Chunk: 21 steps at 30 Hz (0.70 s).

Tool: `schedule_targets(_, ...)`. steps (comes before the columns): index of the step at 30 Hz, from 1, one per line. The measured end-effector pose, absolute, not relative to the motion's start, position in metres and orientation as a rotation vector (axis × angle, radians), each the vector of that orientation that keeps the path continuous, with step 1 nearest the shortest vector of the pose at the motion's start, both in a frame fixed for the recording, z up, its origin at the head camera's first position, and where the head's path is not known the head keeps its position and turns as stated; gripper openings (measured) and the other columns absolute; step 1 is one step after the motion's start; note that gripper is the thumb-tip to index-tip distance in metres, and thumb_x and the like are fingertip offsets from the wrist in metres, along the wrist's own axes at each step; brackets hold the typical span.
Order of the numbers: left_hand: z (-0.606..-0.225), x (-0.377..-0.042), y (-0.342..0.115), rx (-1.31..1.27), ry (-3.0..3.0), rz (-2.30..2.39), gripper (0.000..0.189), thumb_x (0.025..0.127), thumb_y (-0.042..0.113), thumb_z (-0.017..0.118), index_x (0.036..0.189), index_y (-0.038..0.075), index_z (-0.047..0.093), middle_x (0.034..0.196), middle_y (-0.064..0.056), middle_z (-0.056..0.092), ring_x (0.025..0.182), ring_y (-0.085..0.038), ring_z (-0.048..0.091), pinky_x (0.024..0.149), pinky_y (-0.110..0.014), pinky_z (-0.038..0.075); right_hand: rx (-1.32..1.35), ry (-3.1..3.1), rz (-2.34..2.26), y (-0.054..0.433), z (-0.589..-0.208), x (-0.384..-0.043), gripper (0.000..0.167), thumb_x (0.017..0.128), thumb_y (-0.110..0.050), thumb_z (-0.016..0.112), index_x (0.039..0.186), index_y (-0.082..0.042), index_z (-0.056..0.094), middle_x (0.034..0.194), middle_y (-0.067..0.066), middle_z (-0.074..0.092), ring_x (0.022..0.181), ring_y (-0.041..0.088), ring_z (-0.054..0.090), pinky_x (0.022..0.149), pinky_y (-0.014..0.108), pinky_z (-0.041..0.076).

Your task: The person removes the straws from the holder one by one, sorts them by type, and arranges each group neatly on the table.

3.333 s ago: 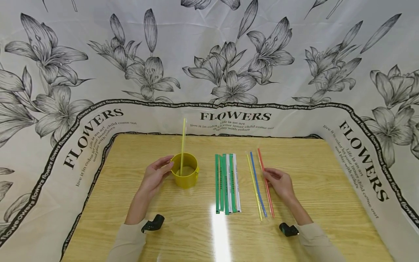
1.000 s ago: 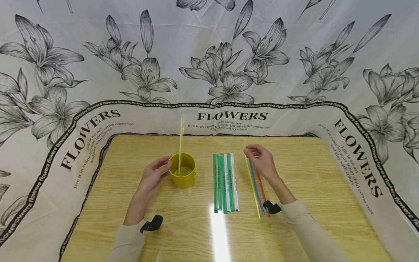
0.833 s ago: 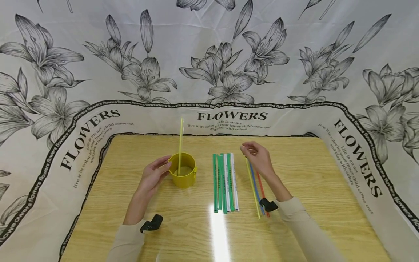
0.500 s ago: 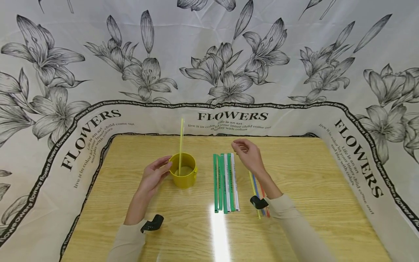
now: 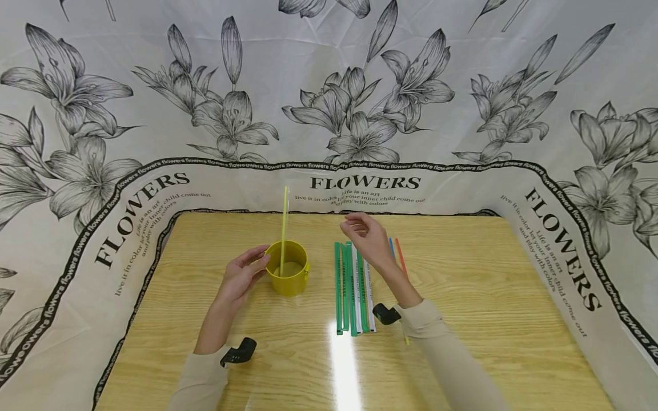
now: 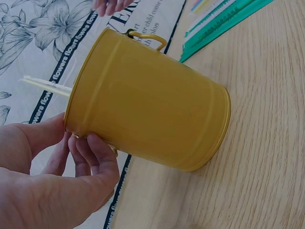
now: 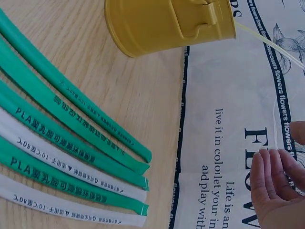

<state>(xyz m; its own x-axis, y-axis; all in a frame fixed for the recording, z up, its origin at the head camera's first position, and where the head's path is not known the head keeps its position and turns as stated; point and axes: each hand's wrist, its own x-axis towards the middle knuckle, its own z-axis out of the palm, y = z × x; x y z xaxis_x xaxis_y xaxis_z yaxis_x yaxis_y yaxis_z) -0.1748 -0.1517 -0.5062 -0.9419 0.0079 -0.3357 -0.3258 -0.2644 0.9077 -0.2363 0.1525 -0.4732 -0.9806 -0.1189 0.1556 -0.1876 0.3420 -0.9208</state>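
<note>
My left hand (image 5: pixel 244 274) holds a small yellow bucket (image 5: pixel 295 282) at its left side, near the rim; in the left wrist view the thumb is at the rim and the fingers lie against the wall. A yellow straw (image 5: pixel 284 228) stands upright in the bucket, with something clear beside its top. My right hand (image 5: pixel 367 237) is over the far ends of several paper-wrapped straws (image 5: pixel 345 291), green and white, side by side. Its fingers are loosely bent, with the thumb apart in the right wrist view, and nothing plainly seen between them.
Right of the wrapped straws, a red straw (image 5: pixel 400 257) and a blue straw (image 5: pixel 392 246) lie partly under my right forearm; only the near end of a yellow straw shows. A flower-printed cloth (image 5: pixel 367 194) borders the wooden table (image 5: pixel 488 297) at the back and sides.
My right hand left the red straw, passed over the loose straws and moved left over the wrapped ones. The straws stay in place. My left hand and the bucket look unchanged.
</note>
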Motion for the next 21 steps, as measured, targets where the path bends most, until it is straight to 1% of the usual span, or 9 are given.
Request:
schedule_targets(5,-0.506,-0.174,-0.152,-0.392,1.763,2.305,0.044,0.103,0.007,0.063,0.146,0.000,0.053,0.139,-0.010,0.054,0.111,-0.014,0.063,0.092,-0.023,0.054,0.317,-2.503,1.789,0.137,-0.474,-0.238,0.034,0.101,-0.022,0.069,0.130,-0.005,0.065,0.122,0.014,0.066,0.113,0.028,0.063,0.101,0.041,0.051)
schedule_targets(11,-0.507,-0.174,-0.152,-0.397,1.753,2.313,0.045,0.103,0.007,0.063,0.146,-0.001,0.054,0.140,-0.011,0.053,0.110,-0.013,0.063,0.091,-0.023,0.054,0.351,-2.498,1.826,0.121,-0.475,-0.238,0.032,0.101,-0.024,0.070,0.128,-0.006,0.066,0.122,0.012,0.066,0.112,0.025,0.063,0.101,0.038,0.051)
schedule_targets(16,-0.506,-0.174,-0.152,-0.395,1.752,2.309,0.045,0.103,0.007,0.064,0.146,0.000,0.053,0.142,-0.011,0.052,0.109,-0.012,0.063,0.092,-0.023,0.054,0.366,-2.486,1.862,0.106,-0.474,-0.236,0.032,0.101,-0.022,0.069,0.128,-0.005,0.066,0.125,0.015,0.066,0.112,0.025,0.063,0.101,0.037,0.052)
schedule_targets(21,-0.506,-0.175,-0.151,-0.403,1.752,2.312,0.044,0.103,0.006,0.063,0.146,0.000,0.054,0.140,-0.011,0.053,0.109,-0.013,0.063,0.089,-0.022,0.054,0.402,-2.480,1.882,0.090,-0.476,-0.236,0.032,0.101,-0.020,0.069,0.128,-0.004,0.065,0.127,0.019,0.065,0.113,0.026,0.063,0.100,0.036,0.052)
